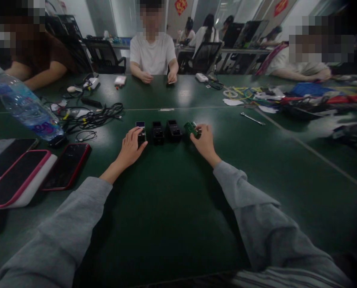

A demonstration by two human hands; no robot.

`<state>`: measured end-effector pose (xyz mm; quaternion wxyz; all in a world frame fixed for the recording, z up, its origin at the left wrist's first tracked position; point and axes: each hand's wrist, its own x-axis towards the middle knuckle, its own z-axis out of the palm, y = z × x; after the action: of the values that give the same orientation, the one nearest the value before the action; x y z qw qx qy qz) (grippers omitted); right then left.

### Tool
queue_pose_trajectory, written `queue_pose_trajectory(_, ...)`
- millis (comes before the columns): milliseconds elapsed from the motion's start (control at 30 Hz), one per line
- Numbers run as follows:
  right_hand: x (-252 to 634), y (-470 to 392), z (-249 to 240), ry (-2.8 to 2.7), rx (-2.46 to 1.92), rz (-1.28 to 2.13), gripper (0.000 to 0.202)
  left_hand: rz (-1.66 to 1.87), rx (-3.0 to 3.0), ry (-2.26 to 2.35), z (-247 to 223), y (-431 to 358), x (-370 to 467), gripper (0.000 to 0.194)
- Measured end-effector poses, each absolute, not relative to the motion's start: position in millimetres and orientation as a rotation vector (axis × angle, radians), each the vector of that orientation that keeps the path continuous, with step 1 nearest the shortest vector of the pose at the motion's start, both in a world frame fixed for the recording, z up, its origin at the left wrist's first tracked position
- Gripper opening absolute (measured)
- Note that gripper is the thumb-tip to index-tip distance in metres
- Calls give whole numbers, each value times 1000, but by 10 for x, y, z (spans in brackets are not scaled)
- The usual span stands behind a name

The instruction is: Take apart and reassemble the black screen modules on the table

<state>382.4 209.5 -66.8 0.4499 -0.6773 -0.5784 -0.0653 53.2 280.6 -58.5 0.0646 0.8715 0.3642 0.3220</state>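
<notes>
My left hand (132, 143) has its fingers and thumb around a small circuit board with a screen (140, 125); the fingers cover much of it. In my right hand (205, 140) is a green circuit board (190, 129), tilted and pinched between thumb and fingers, its right part hidden. Two small black devices, a left one (158, 132) and a right one (174, 130), stand side by side on the dark green table (166, 192) between my hands.
At left are a water bottle (25, 104), tangled black cables (103, 114) and several phones, one red-edged phone (67, 166) nearest. A wrench (252, 119) and a cable pile (250, 94) lie to the right. A person in white (153, 56) sits opposite, others at both sides.
</notes>
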Motion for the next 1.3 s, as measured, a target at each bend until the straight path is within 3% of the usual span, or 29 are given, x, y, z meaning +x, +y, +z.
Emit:
queue_pose_trajectory(467, 3657, 1967, -513, -1899, -1782, -450, 35, 914, 2657, 1121, -565, 2779, 530, 56)
queue_pose_trajectory(1000, 3506, 1927, -473, -1940, -1625, -359, 29, 929, 2665, 1119, -582, 2791, 537, 55)
queue_pose_trajectory(1300, 3671, 2024, -660, -1719, -1778, -231, 57, 908, 2661, 1109, -565, 2779, 527, 55)
